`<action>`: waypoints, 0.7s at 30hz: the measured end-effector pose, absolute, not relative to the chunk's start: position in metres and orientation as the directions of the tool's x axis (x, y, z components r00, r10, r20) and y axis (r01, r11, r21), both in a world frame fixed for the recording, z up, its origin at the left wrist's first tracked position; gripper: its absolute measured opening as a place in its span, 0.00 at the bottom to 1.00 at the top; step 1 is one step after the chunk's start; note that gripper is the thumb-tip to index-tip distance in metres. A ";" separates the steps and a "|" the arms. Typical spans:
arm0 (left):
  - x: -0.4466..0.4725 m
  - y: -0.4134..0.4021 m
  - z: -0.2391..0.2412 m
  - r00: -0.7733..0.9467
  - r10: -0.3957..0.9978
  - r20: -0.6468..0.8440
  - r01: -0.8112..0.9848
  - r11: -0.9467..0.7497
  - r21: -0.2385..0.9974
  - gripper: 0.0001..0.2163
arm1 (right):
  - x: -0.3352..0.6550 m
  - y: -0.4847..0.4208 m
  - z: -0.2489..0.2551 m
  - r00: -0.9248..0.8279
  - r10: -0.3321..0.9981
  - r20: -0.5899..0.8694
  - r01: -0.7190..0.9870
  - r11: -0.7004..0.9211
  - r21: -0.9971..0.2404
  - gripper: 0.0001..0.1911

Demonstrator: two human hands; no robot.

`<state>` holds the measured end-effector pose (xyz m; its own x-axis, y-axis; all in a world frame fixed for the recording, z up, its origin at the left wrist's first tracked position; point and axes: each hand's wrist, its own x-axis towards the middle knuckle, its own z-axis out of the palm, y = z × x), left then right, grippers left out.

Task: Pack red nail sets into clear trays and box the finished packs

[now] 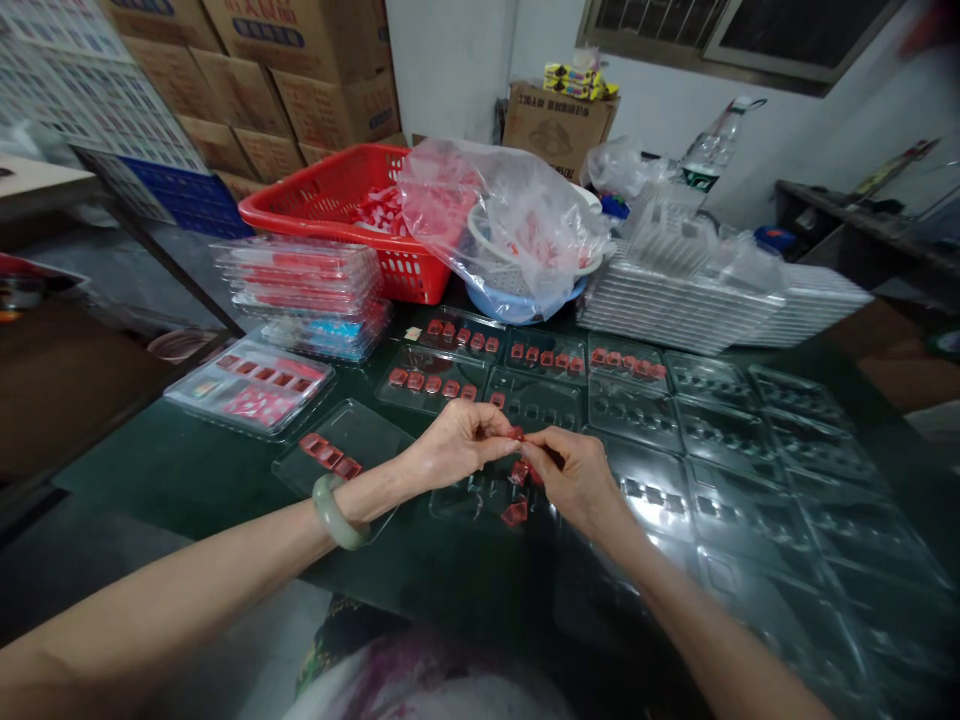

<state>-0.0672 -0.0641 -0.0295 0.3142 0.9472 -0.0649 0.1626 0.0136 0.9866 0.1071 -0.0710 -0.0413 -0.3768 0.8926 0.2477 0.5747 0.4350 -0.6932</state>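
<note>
In the middle of the head view, my left hand (469, 435) and my right hand (574, 470) meet fingertip to fingertip. Both pinch one small red translucent plastic piece (515, 433), partly hidden by the fingers. Just below them lie loose pieces of the same sort, one red piece (514, 513) nearest me. Behind my hands, a clear plastic tray (551, 405) has a red piece in its left slot. The clear tray (390, 395) to its left carries a row of several red pieces. Under my left forearm, another clear tray (379, 432) holds a few more.
Clear trays (720, 430) cover the table's right side. Filled packs (251, 385) and stacked packs (300, 280) stand left. At the back are a red basket (300, 205), a blue basin (517, 300) under a plastic bag, stacked trays (675, 310) and a bottle (712, 145).
</note>
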 end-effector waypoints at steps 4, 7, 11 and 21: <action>-0.065 -0.064 -0.027 0.313 0.945 -0.093 0.183 0.036 0.982 0.05 | 0.104 -0.074 -0.041 -0.304 0.913 0.271 0.619 0.405 -0.673 0.09; -0.065 -0.064 -0.027 0.346 0.933 -0.094 0.131 0.051 0.990 0.06 | 0.104 -0.073 -0.044 -0.225 0.940 0.255 0.498 0.336 -0.800 0.07; -0.064 -0.063 -0.033 0.361 0.929 -0.081 0.000 0.086 0.996 0.08 | 0.105 -0.072 -0.047 -0.153 0.970 0.187 0.305 0.227 -0.925 0.05; -0.042 -0.068 -0.039 0.217 0.969 -0.115 -0.072 0.133 0.988 0.04 | 0.100 -0.079 -0.054 -0.192 0.911 0.364 0.441 0.411 -0.798 0.06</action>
